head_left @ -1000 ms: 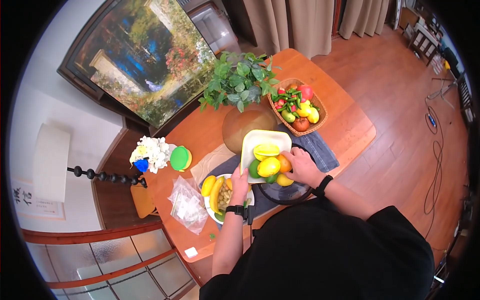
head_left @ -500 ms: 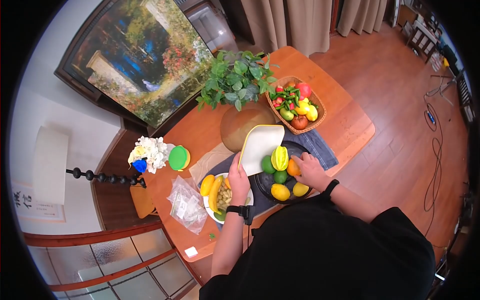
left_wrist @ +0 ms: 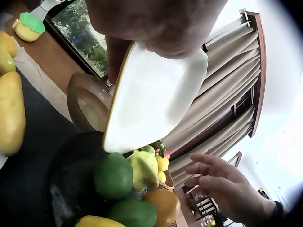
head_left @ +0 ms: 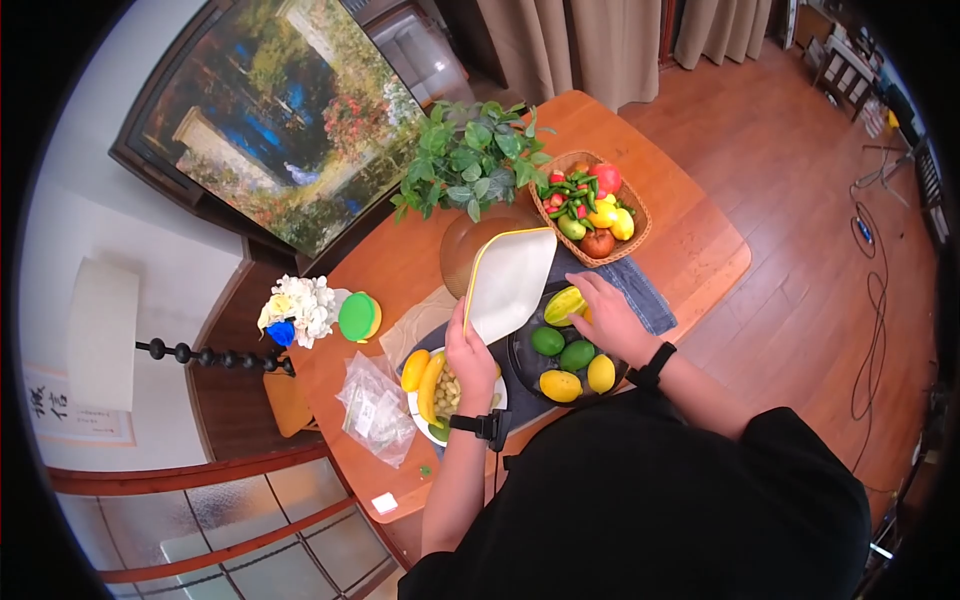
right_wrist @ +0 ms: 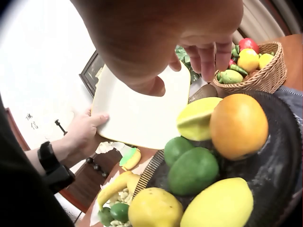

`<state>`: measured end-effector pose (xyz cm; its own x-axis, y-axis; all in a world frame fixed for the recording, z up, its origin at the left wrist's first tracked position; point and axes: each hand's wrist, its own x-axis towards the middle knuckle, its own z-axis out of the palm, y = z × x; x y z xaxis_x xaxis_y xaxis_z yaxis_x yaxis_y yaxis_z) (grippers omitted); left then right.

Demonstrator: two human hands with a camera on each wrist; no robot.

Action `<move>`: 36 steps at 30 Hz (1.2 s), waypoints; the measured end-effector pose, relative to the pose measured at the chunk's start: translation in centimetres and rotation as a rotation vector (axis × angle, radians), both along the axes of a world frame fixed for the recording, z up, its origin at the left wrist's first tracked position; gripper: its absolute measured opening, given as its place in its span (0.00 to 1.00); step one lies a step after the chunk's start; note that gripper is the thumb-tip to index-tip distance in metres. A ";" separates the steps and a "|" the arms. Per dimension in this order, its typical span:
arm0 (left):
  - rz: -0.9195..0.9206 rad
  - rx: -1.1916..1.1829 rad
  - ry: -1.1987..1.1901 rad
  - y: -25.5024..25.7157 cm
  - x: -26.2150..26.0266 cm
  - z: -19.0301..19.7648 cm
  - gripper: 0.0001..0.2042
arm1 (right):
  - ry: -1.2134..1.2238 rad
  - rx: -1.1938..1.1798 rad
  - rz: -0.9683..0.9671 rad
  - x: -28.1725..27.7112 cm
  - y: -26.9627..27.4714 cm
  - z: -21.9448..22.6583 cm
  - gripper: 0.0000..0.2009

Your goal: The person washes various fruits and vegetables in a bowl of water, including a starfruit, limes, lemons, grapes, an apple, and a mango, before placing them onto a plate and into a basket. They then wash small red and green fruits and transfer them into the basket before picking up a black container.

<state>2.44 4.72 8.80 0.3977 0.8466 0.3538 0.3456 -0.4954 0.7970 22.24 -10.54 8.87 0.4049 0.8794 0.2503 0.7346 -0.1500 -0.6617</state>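
A white dish with a yellow rim [head_left: 508,285] stands steeply tilted, bare inside, its edge gripped by my left hand [head_left: 470,362]. My right hand [head_left: 613,322] hovers over the far right side of the black plate [right_wrist: 279,151], fingers spread loosely and holding nothing. Under it on the plate lie an orange [right_wrist: 239,125] and a yellow-green star fruit [right_wrist: 196,120], the orange mostly hidden by the hand in the head view. Two green fruits [right_wrist: 194,170] sit mid-plate, and two yellow fruits [right_wrist: 220,205] lie along the near side.
Left of the plate is another dish with a banana [head_left: 432,390] and peanuts. Beyond stand a wicker basket [head_left: 640,240] of fruit and peppers, a leafy plant [head_left: 470,160] and a round brown glass-like bowl [head_left: 455,250]. A plastic bag [head_left: 375,410] and green-lidded jar [head_left: 358,316] lie left.
The fruit has passed from the white dish onto the black plate. My left hand has tipped the emptied dish up and moved it left; my right hand has come off the orange and opened.
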 end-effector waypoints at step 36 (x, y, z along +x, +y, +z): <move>-0.665 0.126 0.610 -7.8 -1.6 -4.4 0.30 | 1.037 0.196 -1.457 15.1 -14.4 -23.5 0.23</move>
<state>0.84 -3.06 4.38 0.9386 0.3449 -0.0039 0.3013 -0.8143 0.4961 37.35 -24.93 -14.61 0.7891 -0.2991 -0.5366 -0.5854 -0.1015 -0.8043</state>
